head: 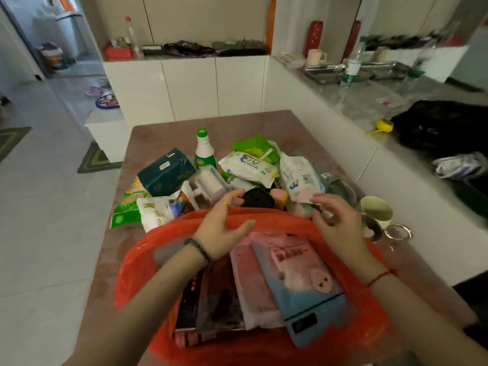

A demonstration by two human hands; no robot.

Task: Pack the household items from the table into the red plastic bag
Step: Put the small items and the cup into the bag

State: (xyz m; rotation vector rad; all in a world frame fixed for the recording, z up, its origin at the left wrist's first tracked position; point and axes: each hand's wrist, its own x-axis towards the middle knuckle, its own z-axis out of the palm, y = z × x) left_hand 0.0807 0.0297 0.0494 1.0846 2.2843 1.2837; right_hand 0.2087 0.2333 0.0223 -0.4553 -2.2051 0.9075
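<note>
The red plastic bag (137, 262) lies open at the table's near edge, holding a pink and blue flat pack (301, 276), a pink pack and dark flat packs. My left hand (224, 228) hovers over the bag's far rim, fingers spread, holding nothing. My right hand (335, 220) is over the rim on the right, fingers apart, its fingertips beside a white wipes pack (298, 178). Beyond the rim lie a black roll (257, 198), a dark green tissue box (165, 171), a clear box (211, 184) and a green-capped white bottle (204, 150).
A pale green mug (376, 208) and metal rings (398, 232) stand at the table's right edge. Green snack bags (126, 207) lie at the left of the pile. A white counter with bottles and a black bag runs along the right. Tiled floor lies to the left.
</note>
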